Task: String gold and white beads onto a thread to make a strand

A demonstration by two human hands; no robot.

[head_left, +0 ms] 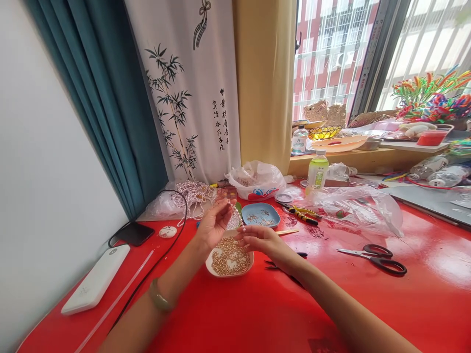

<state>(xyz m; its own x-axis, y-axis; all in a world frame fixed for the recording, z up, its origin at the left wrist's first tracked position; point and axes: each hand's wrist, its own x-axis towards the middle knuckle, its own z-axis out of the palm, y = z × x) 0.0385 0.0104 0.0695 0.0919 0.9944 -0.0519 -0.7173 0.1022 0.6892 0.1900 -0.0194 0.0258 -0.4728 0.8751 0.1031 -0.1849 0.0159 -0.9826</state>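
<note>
My left hand [213,223] is raised over a white dish [228,260] full of small gold beads, fingers curled in a pinch on a beaded piece of pale pearls [234,219]. My right hand [259,240] hovers at the dish's right rim, fingers pinched together on something too small to name. A green bangle [159,296] sits on my left wrist. Just behind the hands is a blue dish [260,214] with small metal bits.
On the red table [257,309] lie black scissors [379,257], yellow-handled pliers [301,214], a white power bank [96,279] with cable, a dark phone [135,232], plastic bags [353,206], a green bottle [317,170] and a pearl bead heap [191,196]. A cluttered windowsill is at the back right.
</note>
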